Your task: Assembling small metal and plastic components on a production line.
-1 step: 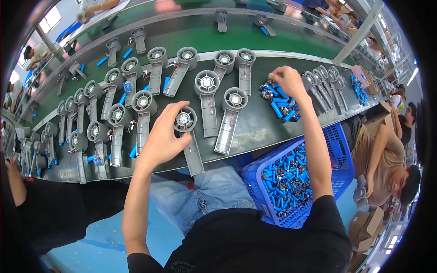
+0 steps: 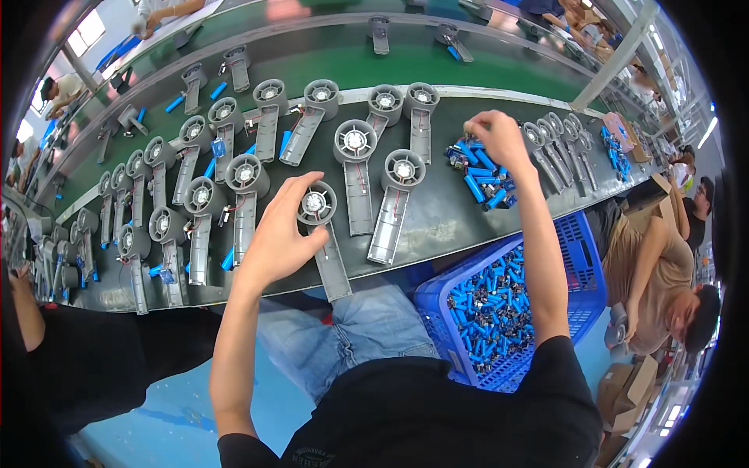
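My left hand (image 2: 282, 232) curves around the round head of a grey fan housing (image 2: 331, 261), thumb at its lower side and fingers at its upper side. That housing lies on the dark green table, its open handle shell pointing toward me. My right hand (image 2: 499, 139) is over a small pile of blue battery cells (image 2: 485, 181) with small circuit parts among them. Its thumb and fingers pinch together at the pile's upper edge; what they hold, if anything, is too small to make out. Two more fan housings, one nearer (image 2: 398, 203) and one farther (image 2: 356, 168), lie between my hands.
Rows of grey fan housings (image 2: 204, 204) cover the table's left side. More housings (image 2: 555, 152) and batteries (image 2: 615, 154) lie right. A blue basket (image 2: 581, 265) of batteries stands by my right forearm. Behind runs a green conveyor (image 2: 421, 54). Co-workers sit on both sides.
My right hand has shifted very slightly at the battery pile. My left hand and the fan housing stay where they were.
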`<act>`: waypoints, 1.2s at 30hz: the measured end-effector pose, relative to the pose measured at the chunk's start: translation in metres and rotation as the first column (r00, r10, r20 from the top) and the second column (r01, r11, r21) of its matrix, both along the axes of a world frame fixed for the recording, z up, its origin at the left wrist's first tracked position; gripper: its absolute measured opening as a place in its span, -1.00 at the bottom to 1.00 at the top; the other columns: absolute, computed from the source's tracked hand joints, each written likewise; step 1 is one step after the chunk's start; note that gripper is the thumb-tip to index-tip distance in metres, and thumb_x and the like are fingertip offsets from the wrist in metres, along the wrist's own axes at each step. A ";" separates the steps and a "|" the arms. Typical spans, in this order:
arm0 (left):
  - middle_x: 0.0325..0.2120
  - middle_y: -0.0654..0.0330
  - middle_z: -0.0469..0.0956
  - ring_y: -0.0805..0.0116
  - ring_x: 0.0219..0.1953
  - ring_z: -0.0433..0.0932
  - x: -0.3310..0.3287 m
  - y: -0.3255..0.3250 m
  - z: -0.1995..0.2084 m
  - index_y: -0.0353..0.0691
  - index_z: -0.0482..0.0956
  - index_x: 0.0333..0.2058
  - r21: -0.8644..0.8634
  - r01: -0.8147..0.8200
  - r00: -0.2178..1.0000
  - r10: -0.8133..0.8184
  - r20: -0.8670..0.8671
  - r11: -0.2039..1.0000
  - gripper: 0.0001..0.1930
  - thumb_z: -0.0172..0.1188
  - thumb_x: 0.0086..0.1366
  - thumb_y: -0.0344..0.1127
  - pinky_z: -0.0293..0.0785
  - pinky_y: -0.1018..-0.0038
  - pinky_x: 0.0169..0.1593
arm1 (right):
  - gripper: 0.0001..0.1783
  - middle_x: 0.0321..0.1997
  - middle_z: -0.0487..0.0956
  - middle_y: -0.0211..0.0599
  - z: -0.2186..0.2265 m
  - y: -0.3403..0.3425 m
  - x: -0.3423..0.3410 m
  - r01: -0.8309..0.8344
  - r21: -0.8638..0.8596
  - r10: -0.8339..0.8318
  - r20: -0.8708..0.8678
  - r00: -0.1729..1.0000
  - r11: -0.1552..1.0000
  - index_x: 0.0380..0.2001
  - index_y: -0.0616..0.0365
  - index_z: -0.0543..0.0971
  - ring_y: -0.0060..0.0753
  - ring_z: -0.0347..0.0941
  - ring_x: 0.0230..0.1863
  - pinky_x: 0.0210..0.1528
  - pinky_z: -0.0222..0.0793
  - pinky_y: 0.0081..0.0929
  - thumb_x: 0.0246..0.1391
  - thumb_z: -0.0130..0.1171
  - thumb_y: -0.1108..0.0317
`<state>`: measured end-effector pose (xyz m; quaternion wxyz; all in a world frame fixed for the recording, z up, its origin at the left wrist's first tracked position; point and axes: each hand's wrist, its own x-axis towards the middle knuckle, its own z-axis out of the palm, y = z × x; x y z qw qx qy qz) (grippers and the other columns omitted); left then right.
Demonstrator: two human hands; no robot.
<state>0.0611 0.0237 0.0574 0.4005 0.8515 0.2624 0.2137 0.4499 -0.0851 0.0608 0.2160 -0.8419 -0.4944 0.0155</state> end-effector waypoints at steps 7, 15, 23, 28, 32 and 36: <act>0.14 -0.01 0.40 0.00 0.19 0.41 -0.005 -0.005 0.007 -0.19 0.34 0.26 0.120 -0.061 0.998 0.058 0.031 0.991 -0.36 0.31 0.19 -0.35 0.34 0.27 0.23 | -0.85 -0.16 0.56 -0.29 0.023 -0.014 -0.044 -0.148 0.603 0.221 -0.049 0.974 0.784 -0.19 0.32 0.62 -0.49 0.57 -0.24 -0.17 0.51 -0.54 0.26 0.16 0.47; 0.03 -0.01 0.51 0.02 0.09 0.50 0.004 -0.012 0.021 -0.28 0.58 0.00 0.221 -0.167 0.973 0.125 0.193 0.961 -0.64 0.29 0.22 -0.36 0.40 0.27 0.15 | -0.84 -0.12 0.57 -0.32 0.023 -0.007 -0.057 -0.049 0.750 0.340 -0.240 0.909 0.660 -0.12 0.33 0.58 -0.50 0.57 -0.16 -0.04 0.53 -0.54 0.32 0.11 0.49; -0.18 0.02 0.61 0.06 -0.07 0.57 0.046 -0.019 0.035 -0.33 0.66 -0.17 0.274 -0.187 0.920 0.070 0.386 0.943 -0.76 0.31 0.20 -0.36 0.47 0.30 0.02 | -0.78 -0.20 0.62 -0.34 0.034 -0.009 -0.065 0.020 0.791 0.383 -0.318 0.867 0.611 -0.09 0.31 0.59 -0.54 0.57 -0.17 -0.03 0.52 -0.55 0.34 0.12 0.38; -0.41 0.01 0.60 -0.06 -0.34 0.60 0.117 -0.039 0.037 -0.31 0.60 -0.38 0.358 -0.030 0.968 -0.062 0.242 0.933 -0.69 0.36 0.17 -0.14 0.52 0.17 -0.23 | -0.79 -0.20 0.62 -0.30 0.033 -0.010 -0.079 0.039 0.821 0.395 -0.315 0.863 0.570 -0.09 0.33 0.59 -0.52 0.59 -0.19 -0.05 0.55 -0.53 0.33 0.13 0.41; -0.46 -0.03 0.59 0.01 -0.36 0.66 0.170 -0.056 0.015 -0.35 0.54 -0.41 0.563 0.043 0.985 -0.130 0.116 0.826 -0.74 0.33 0.14 -0.24 0.60 0.19 -0.32 | -0.78 -0.21 0.63 -0.28 0.030 -0.011 -0.088 0.108 0.838 0.407 -0.368 0.836 0.534 -0.08 0.34 0.58 -0.50 0.60 -0.20 -0.07 0.58 -0.48 0.32 0.14 0.42; -0.48 -0.02 0.60 0.02 -0.41 0.67 0.195 -0.047 0.002 -0.35 0.53 -0.42 0.665 -0.019 0.995 -0.052 0.087 0.746 -0.89 0.19 0.11 -0.41 0.63 0.20 -0.33 | -0.77 -0.23 0.63 -0.28 0.030 -0.014 -0.094 0.172 0.840 0.426 -0.424 0.799 0.514 -0.09 0.36 0.58 -0.52 0.59 -0.21 -0.09 0.60 -0.50 0.32 0.15 0.40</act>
